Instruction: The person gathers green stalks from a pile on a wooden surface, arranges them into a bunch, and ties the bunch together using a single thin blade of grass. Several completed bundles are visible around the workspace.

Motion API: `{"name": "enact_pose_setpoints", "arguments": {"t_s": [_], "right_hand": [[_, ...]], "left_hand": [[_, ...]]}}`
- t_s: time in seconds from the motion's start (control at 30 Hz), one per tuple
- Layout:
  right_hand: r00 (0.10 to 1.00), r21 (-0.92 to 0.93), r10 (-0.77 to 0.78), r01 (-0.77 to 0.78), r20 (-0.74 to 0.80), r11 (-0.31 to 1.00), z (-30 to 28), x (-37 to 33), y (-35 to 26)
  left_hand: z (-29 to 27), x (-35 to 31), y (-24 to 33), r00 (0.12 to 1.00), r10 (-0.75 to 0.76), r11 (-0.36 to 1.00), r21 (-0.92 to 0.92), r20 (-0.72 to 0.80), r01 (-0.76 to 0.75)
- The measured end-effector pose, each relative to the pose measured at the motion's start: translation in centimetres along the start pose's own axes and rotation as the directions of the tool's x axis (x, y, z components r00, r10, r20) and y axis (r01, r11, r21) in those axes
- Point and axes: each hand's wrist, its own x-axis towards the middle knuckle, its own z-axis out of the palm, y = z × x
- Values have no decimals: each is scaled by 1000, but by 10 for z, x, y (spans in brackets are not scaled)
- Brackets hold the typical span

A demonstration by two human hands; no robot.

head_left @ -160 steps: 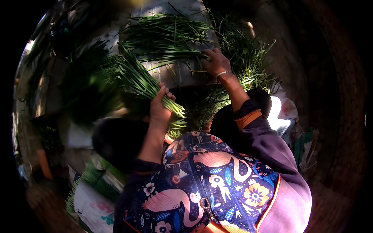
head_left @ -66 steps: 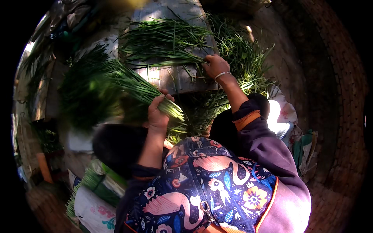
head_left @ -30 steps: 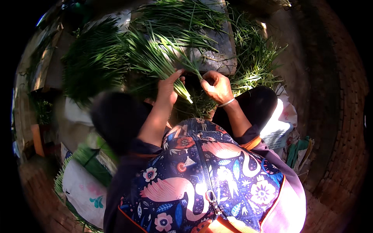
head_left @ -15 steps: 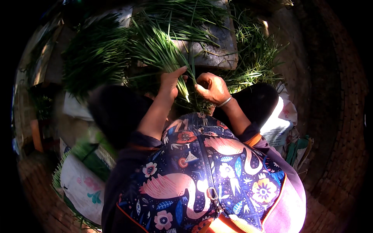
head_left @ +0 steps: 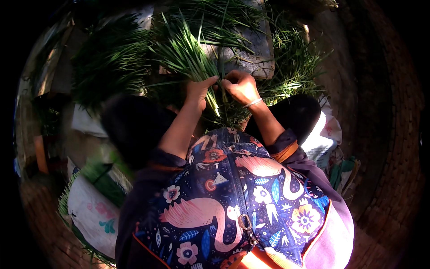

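My left hand (head_left: 198, 92) grips a bunch of long green chive-like leaves (head_left: 186, 49) near its pale base, the tips fanning up and to the left. My right hand (head_left: 242, 86), with a thin bangle on the wrist, is closed on the same bunch right beside the left hand, fingers touching. Both hands work over a grey slab (head_left: 248, 54) strewn with more loose green leaves.
A heap of the same greens (head_left: 109, 62) lies at the left and another pile (head_left: 293, 67) at the right. A white sack (head_left: 92, 215) with greens sits lower left, and white bags (head_left: 324, 134) lie at the right. Brick paving (head_left: 394, 148) surrounds the spot.
My left hand brought the bunch in from the left toward the centre. My right hand left the pile on the slab and came down to meet the bunch.
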Motion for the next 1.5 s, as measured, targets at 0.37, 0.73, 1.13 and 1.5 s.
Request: {"name": "enact_pose_setpoints", "arguments": {"t_s": [0.37, 0.73, 1.13, 1.5], "right_hand": [[890, 372, -15, -175, 455, 912, -61, -52, 6], [949, -129, 31, 11, 314, 992, -6, -27, 12], [986, 363, 11, -73, 169, 929, -32, -25, 32], [877, -324, -477, 435, -60, 840, -19, -65, -24]], "left_hand": [[-4, 2, 2, 1000, -18, 999, -36, -4, 18], [-10, 4, 2, 995, -92, 991, -97, 31, 95], [-18, -4, 12, 997, -15, 983, 180, -75, 28], [-2, -46, 30, 989, -31, 997, 70, 141, 22]]}}
